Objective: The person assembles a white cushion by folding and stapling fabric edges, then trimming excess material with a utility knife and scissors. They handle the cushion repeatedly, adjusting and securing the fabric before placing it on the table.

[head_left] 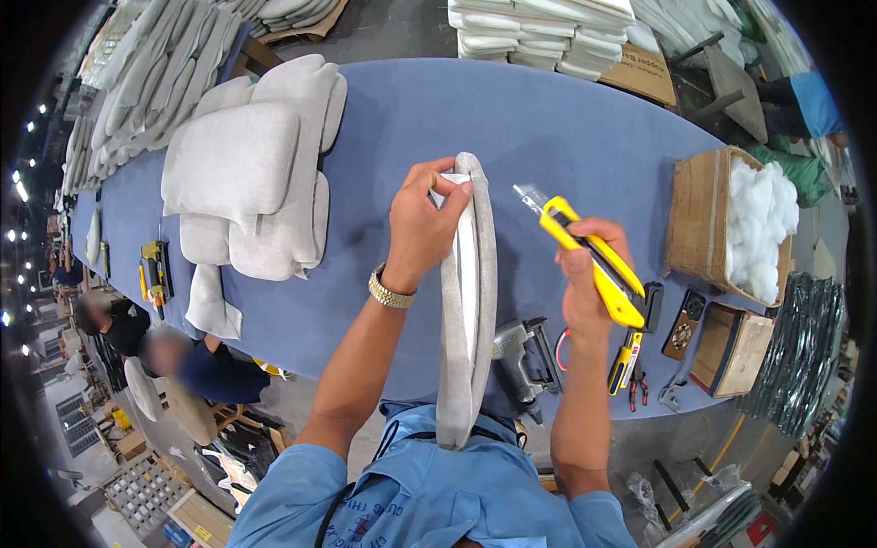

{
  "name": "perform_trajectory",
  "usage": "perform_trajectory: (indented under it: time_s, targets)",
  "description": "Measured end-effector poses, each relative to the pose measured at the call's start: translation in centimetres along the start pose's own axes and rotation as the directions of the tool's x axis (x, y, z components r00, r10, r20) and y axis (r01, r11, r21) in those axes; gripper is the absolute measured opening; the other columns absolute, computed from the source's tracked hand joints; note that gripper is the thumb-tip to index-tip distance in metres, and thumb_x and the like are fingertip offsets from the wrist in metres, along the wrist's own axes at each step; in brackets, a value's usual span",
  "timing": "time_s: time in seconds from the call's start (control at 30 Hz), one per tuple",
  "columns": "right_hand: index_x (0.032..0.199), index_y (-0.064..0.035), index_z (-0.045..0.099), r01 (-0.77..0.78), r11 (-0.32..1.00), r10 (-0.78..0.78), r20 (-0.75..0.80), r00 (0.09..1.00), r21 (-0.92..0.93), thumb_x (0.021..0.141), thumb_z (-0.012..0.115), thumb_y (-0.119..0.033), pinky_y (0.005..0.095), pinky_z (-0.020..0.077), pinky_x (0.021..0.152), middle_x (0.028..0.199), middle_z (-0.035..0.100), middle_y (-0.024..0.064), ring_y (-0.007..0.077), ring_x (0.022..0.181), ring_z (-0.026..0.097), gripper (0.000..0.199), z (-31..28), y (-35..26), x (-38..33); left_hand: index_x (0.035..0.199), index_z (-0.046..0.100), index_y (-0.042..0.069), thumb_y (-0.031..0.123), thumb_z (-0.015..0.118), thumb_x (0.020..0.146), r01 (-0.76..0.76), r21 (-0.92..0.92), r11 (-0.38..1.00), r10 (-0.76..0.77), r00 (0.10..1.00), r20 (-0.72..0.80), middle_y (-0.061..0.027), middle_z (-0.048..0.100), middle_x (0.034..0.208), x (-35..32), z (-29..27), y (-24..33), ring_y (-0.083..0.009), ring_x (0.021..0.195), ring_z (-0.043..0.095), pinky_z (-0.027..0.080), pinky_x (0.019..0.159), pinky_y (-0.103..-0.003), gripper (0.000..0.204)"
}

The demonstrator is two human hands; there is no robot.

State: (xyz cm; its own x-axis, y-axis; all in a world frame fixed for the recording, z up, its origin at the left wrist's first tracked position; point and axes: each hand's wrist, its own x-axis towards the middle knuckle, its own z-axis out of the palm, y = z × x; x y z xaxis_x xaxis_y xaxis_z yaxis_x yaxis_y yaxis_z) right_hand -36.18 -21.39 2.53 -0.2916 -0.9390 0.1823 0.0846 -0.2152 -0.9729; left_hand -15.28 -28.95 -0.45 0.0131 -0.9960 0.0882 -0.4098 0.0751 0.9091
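A long grey fabric cushion (pixel 486 274) stands on edge in front of me, its near end against my shirt. White lining or padding (pixel 463 265) shows through the open seam along its side. Near its far end, my left hand (pixel 422 219) pinches the fabric edge between thumb and fingers. My right hand (pixel 589 288) is wrapped round a yellow utility knife (pixel 625 303), held to the right of the cushion and apart from it. The knife's tip points toward the upper left.
Grey cushions (pixel 233 155) are piled at the left of the blue table (pixel 402 100). Right of me lie a staple gun (pixel 519 358), a second knife (pixel 625 363), pliers (pixel 638 390) and a phone (pixel 683 324). A cardboard box (pixel 696 219) holds white stuffing. Another person (pixel 219 373) is at the left.
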Motion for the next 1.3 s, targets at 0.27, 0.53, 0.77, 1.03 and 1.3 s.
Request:
perform_trajectory:
  time_s: [0.27,0.53,0.77,1.03,1.3]
  targets:
    - [0.127,0.0006,0.068,0.026,0.975,-0.01,0.074,0.997,-0.219,0.097,0.066,-0.012,0.0309,0.0568,0.087,0.114,0.075,0.016,0.0216,0.1,0.074,0.033,4.3,1.2,0.2,0.088,0.065,0.002,0.017,0.073,0.098,0.12,-0.43,0.895,-0.134,0.991,-0.002,-0.0192,0.058,0.144,-1.3,1.2,-1.3,-0.0253,0.128,0.058,0.046,0.106,-0.038,0.02]
    - [0.126,0.0001,0.069,0.11,0.937,-0.069,0.134,0.989,-0.331,0.091,0.067,-0.008,0.0328,0.0581,0.085,0.114,0.075,0.0177,0.0253,0.097,0.075,0.035,5.0,1.4,0.1,0.09,0.066,0.003,0.016,0.072,0.098,0.118,-0.429,0.895,-0.124,0.992,0.014,-0.0195,0.056,0.146,-1.3,1.3,-1.4,-0.0257,0.13,0.056,0.045,0.108,-0.039,0.017]
    - [0.118,-0.0028,0.072,0.314,0.851,-0.248,0.204,0.947,-0.422,0.085,0.067,-0.003,0.0379,0.059,0.09,0.117,0.074,0.0194,0.0329,0.104,0.074,0.034,5.9,0.9,1.2,0.09,0.066,0.002,0.015,0.072,0.098,0.118,-0.431,0.894,-0.122,0.992,0.018,-0.02,0.056,0.146,-1.2,1.4,-1.6,-0.0257,0.128,0.058,0.046,0.107,-0.038,0.016]
    - [0.112,-0.0028,0.073,0.29,0.861,-0.218,0.214,0.952,-0.417,0.084,0.066,-0.001,0.0369,0.0588,0.092,0.119,0.074,0.0195,0.0328,0.111,0.073,0.028,5.6,1.0,0.7,0.087,0.066,0.001,0.012,0.073,0.095,0.18,-0.458,0.87,-0.176,0.983,0.052,-0.0215,0.055,0.147,-0.5,1.0,-0.8,-0.0259,0.128,0.058,0.046,0.106,-0.038,0.016]
    - [0.112,0.0005,0.073,0.186,0.907,-0.117,0.198,0.973,-0.377,0.089,0.063,-0.002,0.0379,0.0551,0.1,0.122,0.073,0.0224,0.0333,0.118,0.071,0.024,5.8,0.4,-0.3,0.085,0.067,0.0,0.011,0.074,0.093,0.237,-0.559,0.794,-0.221,0.97,0.098,-0.021,0.054,0.149,-0.1,0.6,-1.1,-0.0268,0.131,0.056,0.045,0.109,-0.038,0.015]
